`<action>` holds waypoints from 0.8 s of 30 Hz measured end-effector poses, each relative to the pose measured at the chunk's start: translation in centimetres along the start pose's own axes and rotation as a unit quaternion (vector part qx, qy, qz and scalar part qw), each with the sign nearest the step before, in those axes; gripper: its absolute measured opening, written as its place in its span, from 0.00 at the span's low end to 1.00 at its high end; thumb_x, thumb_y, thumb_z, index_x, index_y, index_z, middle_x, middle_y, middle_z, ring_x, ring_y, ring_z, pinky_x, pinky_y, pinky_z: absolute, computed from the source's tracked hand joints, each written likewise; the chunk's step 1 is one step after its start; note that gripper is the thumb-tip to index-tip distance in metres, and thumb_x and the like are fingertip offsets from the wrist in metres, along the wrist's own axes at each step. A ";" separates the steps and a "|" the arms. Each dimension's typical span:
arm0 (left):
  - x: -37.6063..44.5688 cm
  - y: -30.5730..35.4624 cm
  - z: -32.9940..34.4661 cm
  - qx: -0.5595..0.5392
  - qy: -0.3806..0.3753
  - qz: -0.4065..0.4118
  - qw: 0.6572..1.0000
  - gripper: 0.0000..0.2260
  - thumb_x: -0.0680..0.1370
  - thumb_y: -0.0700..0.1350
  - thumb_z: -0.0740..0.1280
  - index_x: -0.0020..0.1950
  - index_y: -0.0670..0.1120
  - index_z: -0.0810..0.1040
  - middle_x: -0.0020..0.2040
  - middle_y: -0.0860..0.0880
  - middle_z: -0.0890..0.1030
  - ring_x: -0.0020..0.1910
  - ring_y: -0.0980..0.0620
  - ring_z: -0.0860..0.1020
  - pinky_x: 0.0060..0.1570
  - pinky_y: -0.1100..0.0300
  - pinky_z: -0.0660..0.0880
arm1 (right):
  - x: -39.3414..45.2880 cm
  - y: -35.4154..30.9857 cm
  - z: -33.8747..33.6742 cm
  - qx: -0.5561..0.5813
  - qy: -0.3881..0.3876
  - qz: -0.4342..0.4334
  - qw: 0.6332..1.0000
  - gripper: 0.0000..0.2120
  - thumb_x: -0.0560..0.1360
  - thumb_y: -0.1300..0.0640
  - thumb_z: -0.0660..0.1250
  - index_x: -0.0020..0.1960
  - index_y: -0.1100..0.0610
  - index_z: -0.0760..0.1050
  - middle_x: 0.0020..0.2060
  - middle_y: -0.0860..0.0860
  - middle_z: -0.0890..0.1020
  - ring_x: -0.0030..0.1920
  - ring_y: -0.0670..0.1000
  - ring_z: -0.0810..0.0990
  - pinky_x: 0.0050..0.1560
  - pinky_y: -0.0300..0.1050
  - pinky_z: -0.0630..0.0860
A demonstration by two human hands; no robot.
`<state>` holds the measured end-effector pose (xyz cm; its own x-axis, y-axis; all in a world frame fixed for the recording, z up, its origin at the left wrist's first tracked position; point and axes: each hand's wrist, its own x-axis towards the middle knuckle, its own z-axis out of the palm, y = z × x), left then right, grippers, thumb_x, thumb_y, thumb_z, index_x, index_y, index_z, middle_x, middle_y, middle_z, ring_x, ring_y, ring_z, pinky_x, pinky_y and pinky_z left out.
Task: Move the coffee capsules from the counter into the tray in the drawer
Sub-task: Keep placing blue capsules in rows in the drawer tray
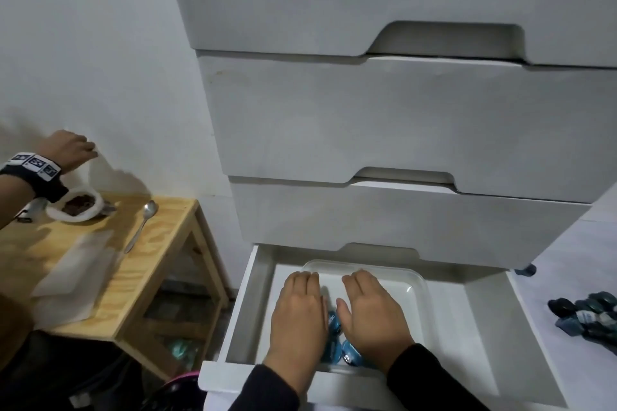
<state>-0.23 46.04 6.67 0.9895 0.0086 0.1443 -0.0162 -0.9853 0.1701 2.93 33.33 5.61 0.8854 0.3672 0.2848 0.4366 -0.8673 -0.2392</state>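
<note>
Several blue coffee capsules are already seen in the white tray inside the open drawer, partly covered by the left hand and right hand, both flat with fingers straight, gripping nothing. More dark capsules are left on the counter, so the task is judged unfinished.

Both hands reach into the open bottom drawer, left hand and right hand palm-down with straight fingers over the white tray. Blue capsules show between them in the tray. More capsules lie on the counter at right.
</note>
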 end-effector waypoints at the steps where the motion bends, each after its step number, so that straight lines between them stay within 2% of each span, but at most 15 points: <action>1: -0.2 0.3 0.0 -0.019 -0.002 -0.005 1.000 0.20 0.59 0.43 0.79 0.49 0.40 0.82 0.45 0.45 0.84 0.46 0.47 0.82 0.47 0.57 0.80 | -0.3 0.1 -0.3 -0.002 0.008 0.001 1.000 0.16 0.67 0.50 0.56 0.44 0.57 0.79 0.40 0.52 0.82 0.42 0.52 0.82 0.41 0.39 0.79; 6: -0.7 2.6 0.2 -0.121 0.035 -0.035 0.991 0.17 0.73 0.41 0.67 0.60 0.37 0.75 0.58 0.39 0.79 0.59 0.41 0.76 0.59 0.51 0.73 | -2.3 2.3 -2.1 -0.020 0.043 0.008 0.999 0.19 0.74 0.51 0.55 0.50 0.61 0.80 0.45 0.56 0.84 0.48 0.54 0.83 0.50 0.43 0.79; 9: -0.7 6.2 -1.0 -0.135 -0.001 -0.022 0.991 0.20 0.79 0.46 0.58 0.70 0.41 0.65 0.70 0.43 0.68 0.70 0.46 0.65 0.70 0.55 0.61 | -3.6 4.9 -3.0 -0.018 0.054 -0.001 0.998 0.17 0.73 0.52 0.60 0.54 0.62 0.79 0.48 0.58 0.83 0.51 0.56 0.81 0.54 0.45 0.77; 11: -0.4 8.6 -1.3 -0.135 0.018 -0.013 0.991 0.21 0.81 0.50 0.52 0.74 0.46 0.57 0.73 0.47 0.63 0.73 0.51 0.59 0.73 0.60 0.56 | -4.3 7.0 -4.3 -0.009 0.094 0.005 0.996 0.17 0.75 0.52 0.59 0.54 0.62 0.78 0.48 0.58 0.83 0.51 0.56 0.81 0.52 0.43 0.78; 16: 0.6 16.5 -1.1 -0.174 0.029 0.002 0.984 0.20 0.81 0.50 0.53 0.73 0.47 0.59 0.70 0.49 0.66 0.70 0.54 0.61 0.68 0.65 0.60 | -6.8 15.1 -7.0 -0.059 0.167 0.004 0.984 0.14 0.74 0.57 0.63 0.52 0.66 0.78 0.46 0.61 0.83 0.47 0.59 0.82 0.46 0.47 0.81; 20: 1.1 25.0 0.4 -0.222 0.024 0.018 0.975 0.18 0.81 0.50 0.55 0.70 0.49 0.65 0.66 0.49 0.71 0.66 0.53 0.67 0.63 0.64 0.65 | -9.8 23.1 -8.6 -0.150 0.151 -0.020 0.977 0.07 0.73 0.61 0.66 0.41 0.65 0.79 0.44 0.62 0.83 0.44 0.62 0.80 0.40 0.50 0.79; 24: 1.6 33.0 2.4 -0.259 0.011 0.044 0.965 0.17 0.81 0.50 0.54 0.69 0.50 0.66 0.65 0.50 0.73 0.64 0.54 0.69 0.63 0.65 0.64 | -12.8 30.6 -10.3 -0.182 0.132 -0.009 0.974 0.07 0.71 0.64 0.64 0.40 0.67 0.79 0.42 0.61 0.83 0.42 0.62 0.81 0.43 0.49 0.80</action>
<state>1.12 13.08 10.14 0.9778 -0.0611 0.2006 -0.1750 -0.7644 0.6205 3.32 -1.38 4.24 0.7855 0.3259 0.5261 0.3237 -0.9409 0.0996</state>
